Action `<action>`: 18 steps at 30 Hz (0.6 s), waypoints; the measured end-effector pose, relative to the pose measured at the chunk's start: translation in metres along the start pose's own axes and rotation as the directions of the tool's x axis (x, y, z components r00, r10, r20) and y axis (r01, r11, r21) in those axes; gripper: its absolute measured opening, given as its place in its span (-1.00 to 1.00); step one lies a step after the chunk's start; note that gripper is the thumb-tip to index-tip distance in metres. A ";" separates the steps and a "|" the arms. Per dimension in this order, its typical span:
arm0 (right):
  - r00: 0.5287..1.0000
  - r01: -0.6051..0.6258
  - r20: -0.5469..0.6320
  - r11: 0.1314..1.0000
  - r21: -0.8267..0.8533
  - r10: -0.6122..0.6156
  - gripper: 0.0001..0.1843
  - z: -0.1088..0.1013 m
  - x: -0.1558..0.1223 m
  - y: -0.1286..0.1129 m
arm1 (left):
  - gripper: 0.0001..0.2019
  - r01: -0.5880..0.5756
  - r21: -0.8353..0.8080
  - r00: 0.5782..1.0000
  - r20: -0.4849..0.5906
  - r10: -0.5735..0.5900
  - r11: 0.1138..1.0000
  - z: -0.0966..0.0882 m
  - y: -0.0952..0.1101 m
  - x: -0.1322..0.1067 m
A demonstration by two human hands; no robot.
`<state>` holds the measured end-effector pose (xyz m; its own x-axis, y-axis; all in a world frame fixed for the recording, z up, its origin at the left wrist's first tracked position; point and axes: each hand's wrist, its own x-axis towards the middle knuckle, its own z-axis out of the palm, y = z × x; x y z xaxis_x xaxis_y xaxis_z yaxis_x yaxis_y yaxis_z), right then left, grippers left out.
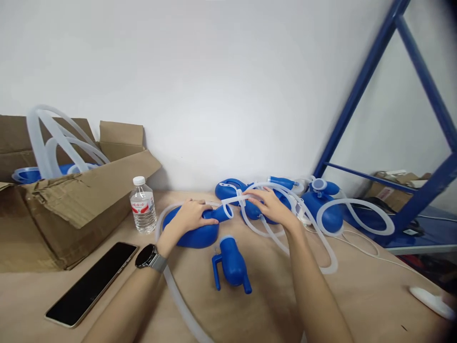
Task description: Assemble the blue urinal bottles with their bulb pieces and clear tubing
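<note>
My left hand (pixel 190 215) lies curled over a blue plastic vessel (pixel 194 232) on the table, its fingers wrapped round the vessel's spout. My right hand (pixel 270 206) reaches over a tangle of clear silicone tubes (pixel 314 224), fingertips pinching one tube beside the spout. A smaller blue jug with a handle (pixel 231 266) lies on its side just in front of both hands. More blue vessels (pixel 323 205) lie behind the tubes. A dark watch (pixel 147 256) sits on my left wrist.
An open cardboard box (pixel 67 209) with tubes and blue parts stands at the left. A water bottle (pixel 143 206) stands beside it, and a phone (pixel 91 283) lies flat in front. A blue metal rack (pixel 400 157) rises at the right. A white object (pixel 430 300) lies at the table's right edge.
</note>
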<state>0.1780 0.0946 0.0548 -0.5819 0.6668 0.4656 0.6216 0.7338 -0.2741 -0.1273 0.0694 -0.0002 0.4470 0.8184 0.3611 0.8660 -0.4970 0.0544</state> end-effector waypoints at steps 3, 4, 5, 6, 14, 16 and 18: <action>1.000 -0.025 0.020 1.000 -0.004 0.025 -0.62 -0.005 -0.004 0.009 | -0.43 0.041 -0.052 0.998 0.048 -0.039 0.998 -0.007 -0.004 0.000; 0.999 -0.033 0.008 0.999 -0.010 0.033 -0.61 -0.007 -0.006 0.012 | -0.43 0.056 -0.056 0.997 0.059 -0.053 0.997 -0.009 -0.004 0.000; 0.999 -0.043 -0.013 0.999 -0.019 0.042 -0.61 -0.010 -0.007 0.015 | -0.43 0.069 -0.054 0.996 0.068 -0.065 0.996 -0.011 -0.004 0.000; 0.998 -0.052 -0.033 0.998 -0.028 0.051 -0.60 -0.012 -0.009 0.017 | -0.42 0.076 -0.049 0.994 0.076 -0.073 0.996 -0.012 -0.004 0.000; 0.990 0.026 0.139 0.995 0.092 -0.038 -0.68 0.025 0.003 -0.007 | -0.38 0.103 0.046 0.988 0.109 -0.108 0.994 -0.008 0.005 0.002; 0.987 0.017 0.156 0.990 0.137 -0.038 -0.73 0.033 0.007 -0.017 | -0.25 0.154 0.084 0.983 0.087 -0.161 0.985 -0.005 0.009 0.001; 0.989 -0.015 0.149 0.987 0.163 -0.010 -0.80 0.035 0.009 -0.023 | -0.14 0.195 0.112 0.977 0.066 -0.203 0.974 -0.004 0.012 0.000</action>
<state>0.1399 0.0880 0.0361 -0.6592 0.6717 0.3380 0.5364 0.7351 -0.4146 -0.1180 0.0625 0.0045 0.2756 0.9195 0.2804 0.9561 -0.2925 0.0195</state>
